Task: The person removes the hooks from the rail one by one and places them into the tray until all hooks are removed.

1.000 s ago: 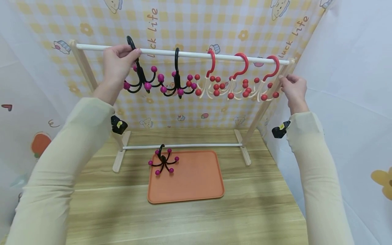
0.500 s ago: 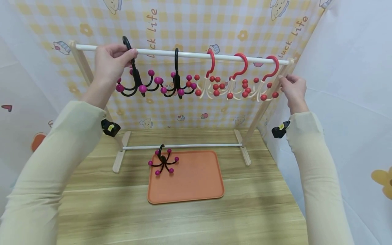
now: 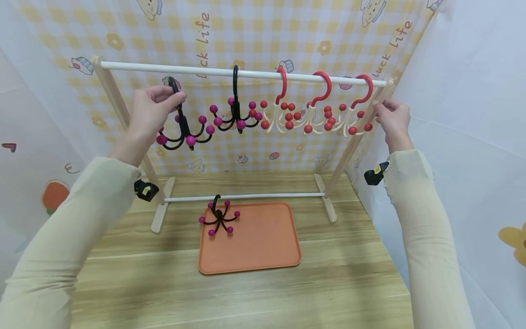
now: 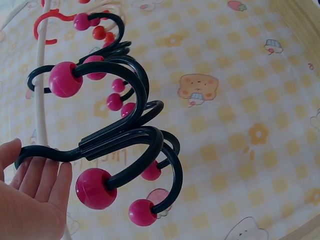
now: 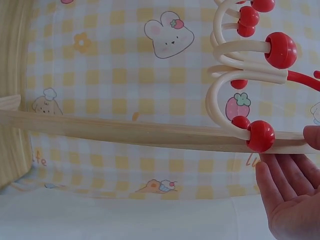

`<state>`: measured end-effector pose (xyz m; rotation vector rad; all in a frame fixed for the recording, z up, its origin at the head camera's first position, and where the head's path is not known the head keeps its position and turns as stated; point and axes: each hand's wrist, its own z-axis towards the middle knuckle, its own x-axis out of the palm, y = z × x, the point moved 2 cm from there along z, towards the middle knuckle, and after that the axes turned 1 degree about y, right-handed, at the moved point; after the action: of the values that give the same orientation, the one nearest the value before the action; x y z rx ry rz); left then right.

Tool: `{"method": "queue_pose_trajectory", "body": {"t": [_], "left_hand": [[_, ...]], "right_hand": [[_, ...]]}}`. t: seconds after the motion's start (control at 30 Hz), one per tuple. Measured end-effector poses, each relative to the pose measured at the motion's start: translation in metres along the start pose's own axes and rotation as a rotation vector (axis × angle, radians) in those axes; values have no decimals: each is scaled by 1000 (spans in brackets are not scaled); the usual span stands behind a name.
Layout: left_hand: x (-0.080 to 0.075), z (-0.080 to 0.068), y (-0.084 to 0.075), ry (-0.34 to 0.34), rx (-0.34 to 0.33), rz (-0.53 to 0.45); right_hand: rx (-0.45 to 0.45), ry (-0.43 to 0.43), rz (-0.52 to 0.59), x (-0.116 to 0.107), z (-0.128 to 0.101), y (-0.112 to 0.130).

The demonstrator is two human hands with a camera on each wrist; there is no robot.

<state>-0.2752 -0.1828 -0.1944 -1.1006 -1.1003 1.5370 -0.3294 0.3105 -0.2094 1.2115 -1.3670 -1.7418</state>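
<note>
My left hand (image 3: 172, 97) pinches the top of a black multi-arm hook with magenta balls (image 3: 182, 130) and holds it in the air just below the white rail (image 3: 197, 71), off the rail. In the left wrist view the black hook (image 4: 125, 140) juts out from my fingers (image 4: 35, 195). A second black hook (image 3: 236, 112) hangs on the rail, followed by three cream hooks with red tops (image 3: 320, 112). My right hand (image 3: 388, 112) grips the rack's right wooden post (image 3: 353, 137). The right wrist view has my fingers (image 5: 292, 195) under the post (image 5: 125, 132), beside a cream hook (image 5: 240, 75).
An orange tray (image 3: 263, 246) lies on the wooden table under the rack, with another black magenta-balled hook (image 3: 219, 218) on its far left corner. Checked yellow cloth walls close in the back and both sides. The rack's feet and its lower white bar (image 3: 246, 196) stand behind the tray.
My left hand has lifted the leftmost black hook off the rail and brought it down and slightly left. My right hand has stayed on the post.
</note>
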Motion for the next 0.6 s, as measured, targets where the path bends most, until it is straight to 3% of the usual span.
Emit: {"method": "queue_pose_trajectory", "body": {"t": [0.23, 0.6], "left_hand": [[3, -6, 23, 23, -18, 115], [18, -14, 46, 83, -47, 30]], "right_hand": [[2, 1, 6, 0, 0, 0], [1, 2, 15, 1, 0, 0]]}}
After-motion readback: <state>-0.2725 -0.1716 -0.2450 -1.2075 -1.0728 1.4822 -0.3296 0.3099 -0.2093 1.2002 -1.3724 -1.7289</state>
